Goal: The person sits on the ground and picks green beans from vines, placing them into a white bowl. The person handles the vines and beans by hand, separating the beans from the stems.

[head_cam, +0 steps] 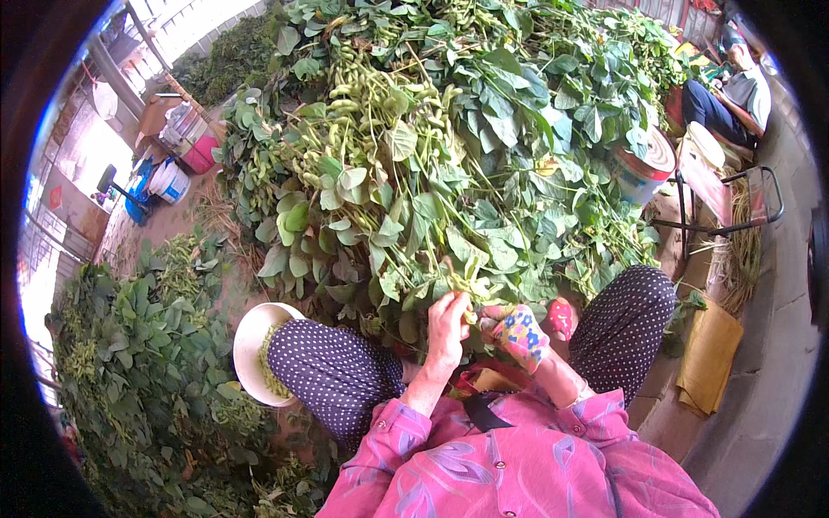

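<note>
Before me lies a large heap of cut soybean plants (401, 168) with green pods and leaves. My left hand (448, 324) is bare and has its fingertips closed on a green soybean pod (470, 317). Close on its right, my right hand (515, 333), in a flower-patterned fabric glove, is closed around the stem end of a podded soybean stalk (476, 285); the stem inside the glove is hidden. Beside my left knee stands a white bucket (249, 353) partly filled with picked pods (272, 362).
More plants (155, 337) are heaped at the left. Buckets, one a white bucket (170, 182), stand at the upper left. On the right are a lidded paint bucket (644, 165), a metal-framed cart (725, 201) and folded yellow material (709, 356). A seated person (732, 97) is at the upper right.
</note>
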`<action>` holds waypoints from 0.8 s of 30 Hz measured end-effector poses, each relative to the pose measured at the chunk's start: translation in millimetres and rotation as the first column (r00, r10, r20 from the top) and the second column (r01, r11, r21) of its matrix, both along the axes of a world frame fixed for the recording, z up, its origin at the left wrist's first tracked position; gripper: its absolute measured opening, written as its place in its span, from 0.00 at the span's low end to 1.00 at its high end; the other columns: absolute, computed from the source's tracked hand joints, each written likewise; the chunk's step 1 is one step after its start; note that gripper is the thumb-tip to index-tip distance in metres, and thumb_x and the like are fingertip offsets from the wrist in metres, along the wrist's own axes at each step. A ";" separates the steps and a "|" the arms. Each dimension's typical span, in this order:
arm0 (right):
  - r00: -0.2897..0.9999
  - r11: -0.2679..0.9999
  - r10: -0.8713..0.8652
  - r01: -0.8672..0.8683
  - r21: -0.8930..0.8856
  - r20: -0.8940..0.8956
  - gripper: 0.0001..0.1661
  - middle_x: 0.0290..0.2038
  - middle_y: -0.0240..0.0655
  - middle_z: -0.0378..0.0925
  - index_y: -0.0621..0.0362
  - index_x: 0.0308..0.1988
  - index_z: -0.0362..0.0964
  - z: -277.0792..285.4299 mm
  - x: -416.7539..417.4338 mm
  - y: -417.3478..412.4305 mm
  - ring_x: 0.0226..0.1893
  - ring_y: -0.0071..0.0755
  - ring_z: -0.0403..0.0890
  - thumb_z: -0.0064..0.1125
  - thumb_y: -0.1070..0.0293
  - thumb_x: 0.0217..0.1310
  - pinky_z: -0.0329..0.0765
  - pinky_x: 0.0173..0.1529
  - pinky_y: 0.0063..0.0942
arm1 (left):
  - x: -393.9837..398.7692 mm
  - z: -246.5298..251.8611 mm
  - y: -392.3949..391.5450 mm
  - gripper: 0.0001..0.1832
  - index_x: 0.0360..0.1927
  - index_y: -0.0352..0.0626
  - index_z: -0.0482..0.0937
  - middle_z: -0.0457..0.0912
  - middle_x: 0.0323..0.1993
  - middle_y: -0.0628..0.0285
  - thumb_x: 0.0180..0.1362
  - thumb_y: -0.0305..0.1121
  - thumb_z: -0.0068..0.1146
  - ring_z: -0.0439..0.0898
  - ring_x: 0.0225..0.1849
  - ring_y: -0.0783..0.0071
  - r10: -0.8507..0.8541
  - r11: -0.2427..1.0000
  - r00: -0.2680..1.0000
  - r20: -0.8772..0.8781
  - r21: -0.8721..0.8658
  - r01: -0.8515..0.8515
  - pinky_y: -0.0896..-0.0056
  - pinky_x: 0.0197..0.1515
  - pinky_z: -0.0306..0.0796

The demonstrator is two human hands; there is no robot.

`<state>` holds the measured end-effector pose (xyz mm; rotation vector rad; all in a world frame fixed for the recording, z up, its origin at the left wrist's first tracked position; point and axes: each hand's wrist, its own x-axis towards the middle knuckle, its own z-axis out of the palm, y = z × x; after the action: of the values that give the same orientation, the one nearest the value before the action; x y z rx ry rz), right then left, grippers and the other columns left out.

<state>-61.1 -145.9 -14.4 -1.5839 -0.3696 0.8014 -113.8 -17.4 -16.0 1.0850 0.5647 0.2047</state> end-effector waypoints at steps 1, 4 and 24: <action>0.999 0.999 0.003 -0.004 0.033 0.048 0.10 0.21 0.27 0.73 0.62 0.35 0.74 -1.6 0.8 -1.0 0.21 0.16 0.67 0.53 0.72 0.50 0.65 0.24 0.18 | 2.3 0.5 -2.0 0.12 0.21 0.42 0.71 0.68 0.16 0.71 0.49 0.39 0.55 0.63 0.16 0.88 -0.028 0.984 0.998 -0.057 0.171 0.037 0.83 0.15 0.55; 0.984 0.997 0.051 -0.040 -0.073 0.169 0.08 0.20 0.26 0.72 0.60 0.31 0.75 -7.8 9.0 -1.9 0.23 0.16 0.68 0.56 0.72 0.45 0.67 0.26 0.19 | 5.9 -10.3 1.5 0.10 0.22 0.40 0.70 0.69 0.17 0.71 0.44 0.31 0.61 0.65 0.18 0.85 -0.056 0.757 0.994 0.091 0.654 -0.017 0.82 0.19 0.60; 0.933 0.949 -0.314 0.316 0.018 0.176 0.19 0.31 0.29 0.75 0.59 0.46 0.69 -23.3 33.2 -32.3 0.29 0.19 0.70 0.55 0.72 0.51 0.69 0.35 0.17 | 13.9 4.4 -6.4 0.14 0.47 0.35 0.69 0.72 0.28 0.67 0.57 0.25 0.40 0.65 0.19 0.86 -0.304 0.915 0.933 0.194 -0.213 0.342 0.90 0.13 0.51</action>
<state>-27.8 -178.2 -37.7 -1.6766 -0.2286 0.4169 -100.0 -23.8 -11.6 0.8970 0.2522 -0.0699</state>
